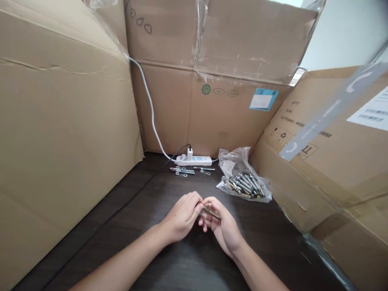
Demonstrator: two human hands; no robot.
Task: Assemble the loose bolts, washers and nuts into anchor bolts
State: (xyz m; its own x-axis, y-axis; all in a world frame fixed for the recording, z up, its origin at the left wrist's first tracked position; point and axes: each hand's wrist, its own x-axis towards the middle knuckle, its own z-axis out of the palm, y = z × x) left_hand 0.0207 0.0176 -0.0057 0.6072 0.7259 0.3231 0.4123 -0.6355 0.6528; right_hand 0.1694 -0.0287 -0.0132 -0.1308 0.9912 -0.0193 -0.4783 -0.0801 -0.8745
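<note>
On my left a tall cardboard box walls the dark wood surface — bare boards run toward me. At centre my left hand and right hand meet, fingertips pinched shut on one anchor bolt. Behind them lies a power strip; further right a bag of bolts — then a leaning box crowds the edge.
</note>
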